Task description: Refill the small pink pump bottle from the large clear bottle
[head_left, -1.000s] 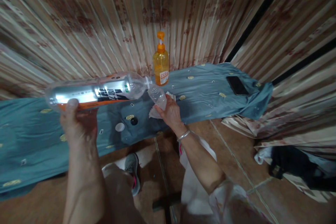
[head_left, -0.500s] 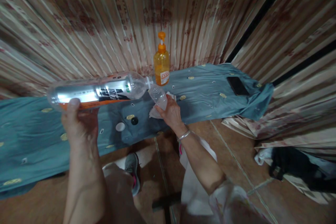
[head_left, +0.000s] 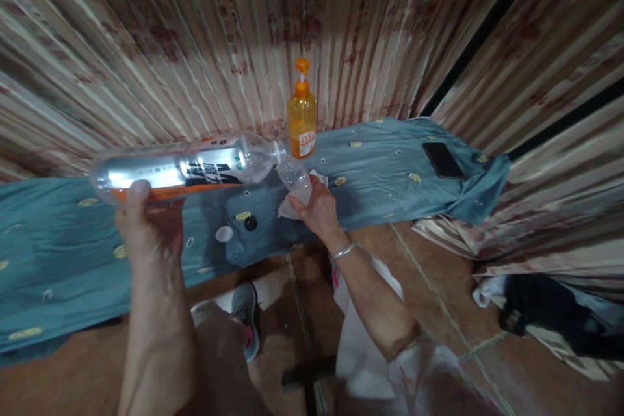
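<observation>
My left hand (head_left: pixel 149 221) grips a large clear plastic bottle (head_left: pixel 195 166) with a silver, black and orange label, held on its side with the neck to the right. Its mouth meets or nearly meets the mouth of a small clear plastic bottle (head_left: pixel 295 175), which tilts up toward it. Wrapped round that small bottle is my right hand (head_left: pixel 319 208), with a white cloth or tissue (head_left: pixel 288 209) beneath the fingers. Below the bottles a white cap (head_left: pixel 225 234) and a black cap (head_left: pixel 250 223) lie on the blue-green cloth (head_left: pixel 370 192). Any liquid passing between the bottles cannot be made out.
An orange pump bottle (head_left: pixel 302 120) stands just behind the small bottle. A black phone (head_left: pixel 442 160) lies at the cloth's right end. A pleated curtain (head_left: pixel 195 45) hangs behind, and dark clothing (head_left: pixel 550 312) lies at the lower right.
Almost nothing differs. Both hands keep their hold on the bottles, and the whole view has shifted very slightly.
</observation>
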Demonstrator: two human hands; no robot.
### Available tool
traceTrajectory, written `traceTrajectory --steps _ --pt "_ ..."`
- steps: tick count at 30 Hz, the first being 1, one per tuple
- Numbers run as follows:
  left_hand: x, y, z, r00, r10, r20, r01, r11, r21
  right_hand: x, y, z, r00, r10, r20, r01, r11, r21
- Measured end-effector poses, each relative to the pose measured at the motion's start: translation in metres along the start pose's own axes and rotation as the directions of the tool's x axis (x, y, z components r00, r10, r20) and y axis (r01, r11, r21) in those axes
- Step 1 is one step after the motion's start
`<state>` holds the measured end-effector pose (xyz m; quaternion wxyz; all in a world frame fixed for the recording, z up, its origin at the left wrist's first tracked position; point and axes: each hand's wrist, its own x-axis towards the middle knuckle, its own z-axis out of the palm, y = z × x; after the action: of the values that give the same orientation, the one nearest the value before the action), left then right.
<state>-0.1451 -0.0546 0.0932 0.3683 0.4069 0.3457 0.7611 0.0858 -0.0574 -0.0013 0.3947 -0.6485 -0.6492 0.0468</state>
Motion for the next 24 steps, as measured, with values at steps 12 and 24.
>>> traceTrajectory --steps 12,24 --pt "-0.0006 0.0012 0.0004 1.0 -0.012 -0.004 0.012 1.0 0.021 -0.0002 0.0004 0.0004 1.0 -0.007 -0.003 0.007 1.0 0.004" --pt "-0.0016 0.0028 0.004 0.999 -0.018 -0.038 0.021 0.998 0.063 -0.0014 0.0032 0.0033 0.999 -0.024 -0.024 0.024 1.0 0.007"
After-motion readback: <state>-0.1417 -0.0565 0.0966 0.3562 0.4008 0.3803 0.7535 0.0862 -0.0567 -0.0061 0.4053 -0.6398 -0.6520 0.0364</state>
